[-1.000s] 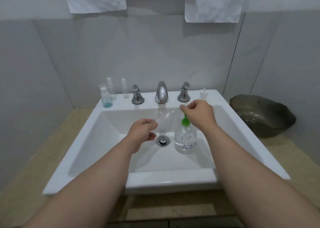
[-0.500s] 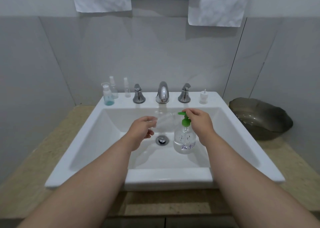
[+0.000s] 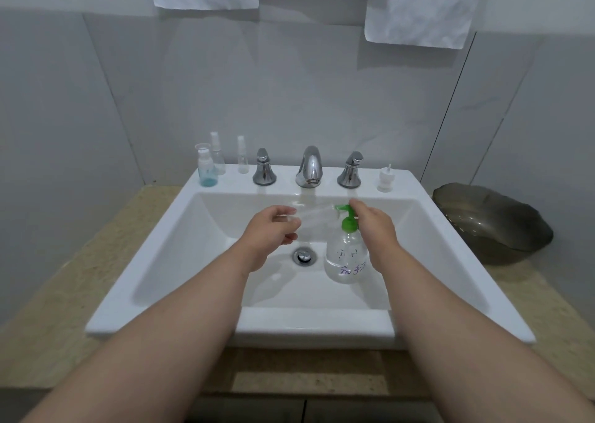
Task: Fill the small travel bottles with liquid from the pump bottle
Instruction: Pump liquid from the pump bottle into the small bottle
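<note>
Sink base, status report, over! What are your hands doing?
Left hand holding clear travel bottle, tilted toward nozzle. Right hand on green head of pump bottle. Nothing in the way.

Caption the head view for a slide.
Left hand holds a travel bottle at the spout of the pump bottle; right hand touches its head.

Left forearm (image 3: 180,326): bare along all of its visible length; broad at the near end, tapering to the wrist above the front rim of the sink (image 3: 315,327).
Right forearm (image 3: 431,319): bare likewise; same taper, wrist over the sink.
Left hand (image 3: 273,229): bare, fingers and thumb uncovered, over the sink's left half.
Right hand (image 3: 375,226): bare, fingers uncovered, over the sink's right half.
</note>
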A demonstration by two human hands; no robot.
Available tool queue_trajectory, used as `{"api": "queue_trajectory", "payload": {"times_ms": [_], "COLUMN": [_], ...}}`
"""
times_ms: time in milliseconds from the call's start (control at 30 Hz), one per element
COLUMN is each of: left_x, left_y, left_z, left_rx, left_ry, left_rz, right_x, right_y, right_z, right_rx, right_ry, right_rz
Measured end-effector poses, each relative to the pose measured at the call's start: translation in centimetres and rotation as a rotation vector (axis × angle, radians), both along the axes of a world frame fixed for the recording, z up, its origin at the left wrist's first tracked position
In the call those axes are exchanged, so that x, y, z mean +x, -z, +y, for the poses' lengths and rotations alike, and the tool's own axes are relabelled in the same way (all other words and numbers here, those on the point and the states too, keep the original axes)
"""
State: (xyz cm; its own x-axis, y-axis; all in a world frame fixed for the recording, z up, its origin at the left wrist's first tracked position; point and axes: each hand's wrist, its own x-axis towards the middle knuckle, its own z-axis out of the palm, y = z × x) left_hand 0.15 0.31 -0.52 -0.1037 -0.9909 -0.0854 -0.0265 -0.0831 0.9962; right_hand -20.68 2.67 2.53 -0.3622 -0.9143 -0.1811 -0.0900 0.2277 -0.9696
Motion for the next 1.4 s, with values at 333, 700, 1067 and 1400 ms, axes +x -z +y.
{"api": "queue_trajectory", "payload": {"times_ms": [333,700,1067,1400], "left_x": [-0.1,-0.1,0.2,0.3], "left_y": [0.0,0.3,0.0,-0.2], "left_z": [0.0,0.2,0.3,0.4], "left_rx": [0.0,-0.035,-0.008,-0.009], "left_ry": [-0.024,-0.031,-0.074,-0.062], "left_rz": [0.113,0.043,-0.013,-0.009], "right_x": [0.2,-0.3,-0.2,-0.5], "right_y": [-0.2,-0.2,0.7,3.4], "right_z": [1.0,0.7,0.8,0.0], "right_rx": [0.17,0.064,0.056,0.016], "right_ry": [-0.083,-0.038,-0.262,-0.451], "right_rz": [-0.073,0.039,0.093,0.545]}}
